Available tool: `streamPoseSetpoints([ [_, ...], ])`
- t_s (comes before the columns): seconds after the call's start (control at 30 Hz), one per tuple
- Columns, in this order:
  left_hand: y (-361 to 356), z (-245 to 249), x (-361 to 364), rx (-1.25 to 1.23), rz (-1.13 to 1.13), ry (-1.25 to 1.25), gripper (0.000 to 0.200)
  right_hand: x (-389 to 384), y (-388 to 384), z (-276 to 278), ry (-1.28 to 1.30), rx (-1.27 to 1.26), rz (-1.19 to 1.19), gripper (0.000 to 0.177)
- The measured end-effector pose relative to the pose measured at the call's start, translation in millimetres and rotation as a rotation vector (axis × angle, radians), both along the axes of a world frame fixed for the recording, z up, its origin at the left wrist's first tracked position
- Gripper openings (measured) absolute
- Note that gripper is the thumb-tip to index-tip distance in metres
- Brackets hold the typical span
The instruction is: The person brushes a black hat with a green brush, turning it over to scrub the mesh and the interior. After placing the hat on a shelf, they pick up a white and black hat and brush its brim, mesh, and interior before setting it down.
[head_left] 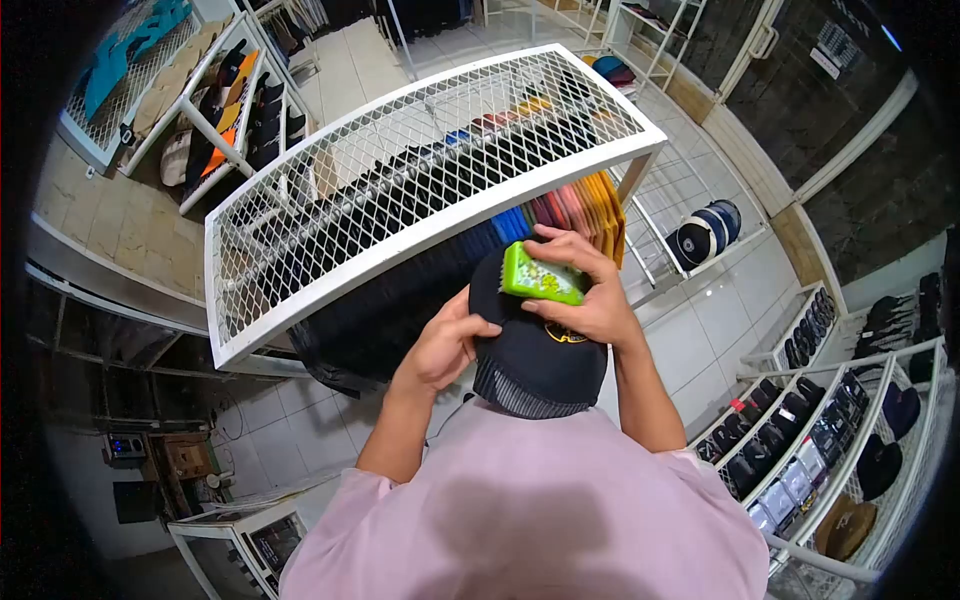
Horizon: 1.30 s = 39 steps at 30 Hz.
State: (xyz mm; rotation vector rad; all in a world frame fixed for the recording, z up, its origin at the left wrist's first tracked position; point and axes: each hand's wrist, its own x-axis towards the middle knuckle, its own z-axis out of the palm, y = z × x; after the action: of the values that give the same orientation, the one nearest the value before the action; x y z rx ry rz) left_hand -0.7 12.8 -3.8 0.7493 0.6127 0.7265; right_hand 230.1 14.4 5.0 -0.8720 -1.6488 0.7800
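Note:
A black cap (530,355) with a yellow emblem on its crown is held in front of my chest. At its left edge, my left hand (452,345) grips the cap, thumb on top and fingers underneath. My right hand (595,290) is closed around a bright green brush (540,277) with a flowery pattern on its back. The brush lies over the upper part of the cap, and its bristles are mostly hidden. Part of the yellow emblem shows just below my right hand. Striped mesh or lining is visible at the cap's near edge.
Right ahead stands a white rack (430,190) with a wire-mesh top and hanging clothes (590,205) below. Several caps (705,235) sit on a low shelf at the right. A shelf of small packaged goods (790,430) is at lower right. Display racks (220,110) fill the upper left.

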Motion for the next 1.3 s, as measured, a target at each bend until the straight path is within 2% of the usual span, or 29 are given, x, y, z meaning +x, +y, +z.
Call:
streamPoseSetpoints([
  [0.03, 1.2, -9.1, 3.7, 0.001, 0.001, -0.002, 0.064, -0.3, 2.0, -0.2, -0.089, 0.005, 0.024, 0.061],
  [0.1, 3.8, -24.8, 13.4, -0.015, 0.157, 0.003, 0.061, -2.8, 3.4, 0.6, -0.213, 0.070, 0.062, 0.062],
  [0.13, 1.6, -25.9, 18.2, 0.056, 0.209, 0.075, 0.048, -2.4, 3.8, 2.3, -0.260, 0.091, 0.047, 0.063],
  [0.17, 0.1, -27.8, 18.6, 0.050, 0.213, 0.076, 0.048, -2.5, 2.1, 5.4, -0.304, 0.109, 0.034, 0.065],
  [0.2, 3.2, -30.0, 20.6, -0.010, 0.246, -0.022, 0.045, -1.3, 2.7, 11.3, -0.307, 0.112, 0.037, 0.065],
  [0.23, 3.5, -17.8, 24.3, -0.077, 0.275, -0.114, 0.043, -0.9, -0.4, 16.6, -0.303, 0.066, -0.013, 0.067],
  [0.27, -0.4, -1.4, 23.4, 0.025, 0.242, -0.070, 0.055, 0.0, -2.2, 18.9, -0.300, 0.022, -0.061, 0.069],
  [0.3, -0.6, 3.3, 22.1, 0.024, 0.244, -0.069, 0.055, 9.2, 1.2, 12.3, -0.264, 0.050, -0.047, 0.071],
  [0.37, 1.5, 7.6, 19.8, -0.056, 0.248, -0.281, 0.063, 22.9, 4.5, 4.4, -0.150, -0.076, -0.117, 0.070],
  [0.4, 2.1, 5.6, 20.5, -0.073, 0.237, -0.261, 0.068, 22.1, 5.3, 7.6, -0.078, -0.104, -0.129, 0.069],
  [0.57, 0.0, -1.2, 23.7, -0.149, 0.067, -0.303, 0.067, -4.0, -1.4, 37.8, -0.316, 0.074, 0.104, 0.068],
  [0.67, 0.8, 6.6, 21.4, -0.083, 0.188, -0.326, 0.070, 21.9, 9.0, 27.6, -0.221, -0.015, -0.035, 0.065],
  [0.7, -1.4, 19.4, 17.6, -0.073, 0.137, -0.433, 0.069, 30.1, 9.4, 20.6, -0.159, -0.040, -0.112, 0.065],
  [0.77, -6.2, 30.0, 18.1, -0.069, 0.125, -0.433, 0.069, 30.7, 10.4, 9.6, -0.131, -0.018, -0.243, 0.066],
  [0.8, -6.1, 30.1, 19.8, -0.073, 0.124, -0.434, 0.069, 23.4, 8.0, 14.4, -0.128, 0.031, -0.226, 0.066],
  [0.87, -6.5, 29.7, 22.9, -0.006, 0.132, -0.215, 0.070, 11.5, 3.7, 32.2, -0.145, 0.099, -0.185, 0.066],
  [0.97, -6.1, 28.5, 24.3, -0.014, 0.151, -0.174, 0.069, 7.0, 11.2, 25.3, -0.100, 0.070, -0.267, 0.066],
  [1.0, -5.2, 30.2, 22.6, -0.011, 0.147, -0.172, 0.069, 7.1, 3.6, 26.4, -0.165, 0.085, -0.257, 0.066],
  [1.03, -2.9, 32.8, 19.9, -0.031, 0.124, -0.308, 0.068, 6.6, -4.0, 22.9, -0.138, 0.135, -0.124, 0.066],
  [1.07, -1.2, 34.3, 18.4, -0.052, 0.101, -0.442, 0.066, 7.3, -13.9, 25.0, -0.130, 0.055, -0.032, 0.066],
  [1.13, -0.6, 24.8, 21.3, -0.070, 0.107, -0.374, 0.066, 20.7, -15.5, 26.4, -0.163, -0.022, 0.067, 0.067],
  [1.17, -2.7, 17.1, 22.9, -0.097, 0.106, -0.305, 0.066, 18.5, -8.5, 22.7, -0.122, 0.026, -0.055, 0.067],
  [1.23, -5.1, 14.5, 26.4, -0.091, 0.093, -0.223, 0.065, 9.1, -1.0, 29.0, -0.065, -0.038, -0.257, 0.065],
  [1.27, -6.6, 18.8, 27.1, -0.079, 0.114, -0.259, 0.065, 5.1, -4.8, 30.1, -0.105, 0.053, -0.284, 0.064],
  [1.3, -6.0, 24.4, 27.5, -0.068, 0.134, -0.293, 0.065, 2.5, -10.8, 32.4, -0.096, 0.105, -0.188, 0.065],
])
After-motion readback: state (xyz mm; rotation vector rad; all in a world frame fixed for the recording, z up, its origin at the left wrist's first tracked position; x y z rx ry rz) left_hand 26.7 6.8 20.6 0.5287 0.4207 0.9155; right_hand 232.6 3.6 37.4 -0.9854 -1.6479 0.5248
